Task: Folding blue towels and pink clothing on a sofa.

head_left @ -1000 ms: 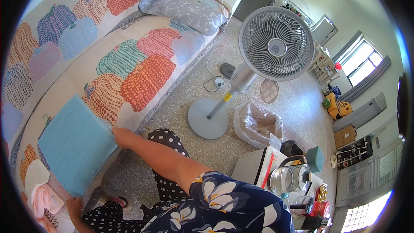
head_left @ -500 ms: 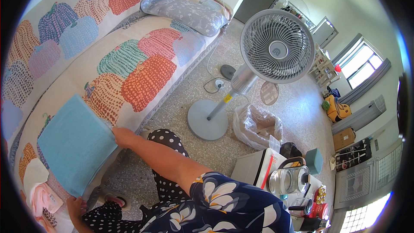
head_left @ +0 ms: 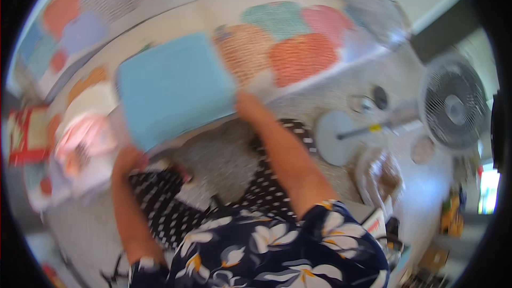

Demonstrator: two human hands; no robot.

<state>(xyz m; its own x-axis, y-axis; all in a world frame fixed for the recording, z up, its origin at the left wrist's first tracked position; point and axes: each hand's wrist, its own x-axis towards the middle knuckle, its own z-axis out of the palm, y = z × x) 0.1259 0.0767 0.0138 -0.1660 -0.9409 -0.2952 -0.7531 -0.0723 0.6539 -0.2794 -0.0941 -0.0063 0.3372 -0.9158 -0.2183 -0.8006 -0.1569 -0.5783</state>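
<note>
1. A folded light-blue towel lies on the seat of the patterned sofa, near its front edge, probably because that spot is flat and within easy reach of both arms.
2. The right hand is at the towel's near right corner and the left hand is at its near left one; this spread likely keeps the near edge straight. Blur hides the fingers of both hands, so I cannot tell whether they are clamped on the fabric or apart.
3. A pink cloth sits left of the towel, perhaps set aside there.
4. The towel looks plain, soft and roughly rectangular, with rounded corners; its surface shows no clear creases.
</note>
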